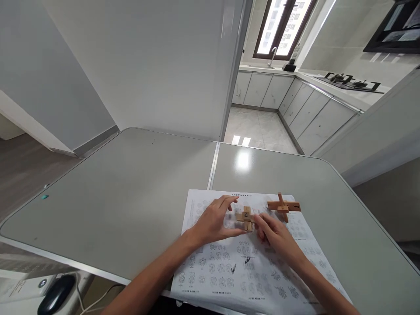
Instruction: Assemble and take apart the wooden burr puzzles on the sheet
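A small wooden burr puzzle (246,215) of interlocking blocks, marked with dark characters, is between my hands above a printed sheet. My right hand (274,234) pinches its right end between thumb and fingers. On its other side my left hand (215,221) is spread, thumb and fingers apart around the puzzle's left side; whether the thumb tip touches it I cannot tell. A second wooden cross-shaped puzzle (283,207) lies at the sheet's upper right, beyond my right hand. The white paper sheet (216,275) carries rows of line diagrams and a few handwritten marks.
The grey table (108,210) extends around the sheet, with a metal seam (214,165) across it. A small teal object (45,197) lies near its left edge. Below the left front edge are a black mouse (56,295) and a white cable (79,295).
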{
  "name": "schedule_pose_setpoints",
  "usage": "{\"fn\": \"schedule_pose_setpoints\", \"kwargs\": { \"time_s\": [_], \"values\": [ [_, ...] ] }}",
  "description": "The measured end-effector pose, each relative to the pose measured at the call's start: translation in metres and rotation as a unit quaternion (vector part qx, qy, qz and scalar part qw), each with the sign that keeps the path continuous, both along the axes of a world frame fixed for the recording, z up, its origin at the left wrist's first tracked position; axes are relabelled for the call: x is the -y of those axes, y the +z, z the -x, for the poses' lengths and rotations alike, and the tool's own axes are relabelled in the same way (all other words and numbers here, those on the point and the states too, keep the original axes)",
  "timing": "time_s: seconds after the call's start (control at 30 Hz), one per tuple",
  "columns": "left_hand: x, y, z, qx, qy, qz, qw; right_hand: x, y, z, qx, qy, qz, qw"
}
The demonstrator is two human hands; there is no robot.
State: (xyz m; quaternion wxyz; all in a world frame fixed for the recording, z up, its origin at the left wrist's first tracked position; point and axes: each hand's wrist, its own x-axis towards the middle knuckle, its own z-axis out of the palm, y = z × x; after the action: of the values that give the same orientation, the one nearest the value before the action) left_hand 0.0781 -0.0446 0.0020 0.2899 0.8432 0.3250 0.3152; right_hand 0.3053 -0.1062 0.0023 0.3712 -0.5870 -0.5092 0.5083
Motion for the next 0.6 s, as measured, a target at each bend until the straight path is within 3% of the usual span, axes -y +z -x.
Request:
{"fn": "schedule_pose_setpoints", "kwargs": {
  "time_s": [0.13,0.3,0.5,0.6],
  "values": [
    [0.001,0.0,0.001,-0.026,-0.014,-0.025,0.999,0.02,-0.003,-0.014,-0.1,-0.072,0.116,0.986],
    [0.001,-0.001,0.001,-0.04,-0.022,-0.026,0.999,0.04,-0.003,-0.026,-0.321,-0.11,0.213,0.916],
    [-0.002,-0.002,0.004,-0.034,0.007,0.013,0.999,0.051,0.002,-0.027,-0.493,-0.158,0.214,0.828],
    [-0.003,-0.004,0.006,-0.047,0.011,-0.001,0.999,0.056,0.002,-0.026,-0.522,-0.19,0.198,0.808]
  ]
}}
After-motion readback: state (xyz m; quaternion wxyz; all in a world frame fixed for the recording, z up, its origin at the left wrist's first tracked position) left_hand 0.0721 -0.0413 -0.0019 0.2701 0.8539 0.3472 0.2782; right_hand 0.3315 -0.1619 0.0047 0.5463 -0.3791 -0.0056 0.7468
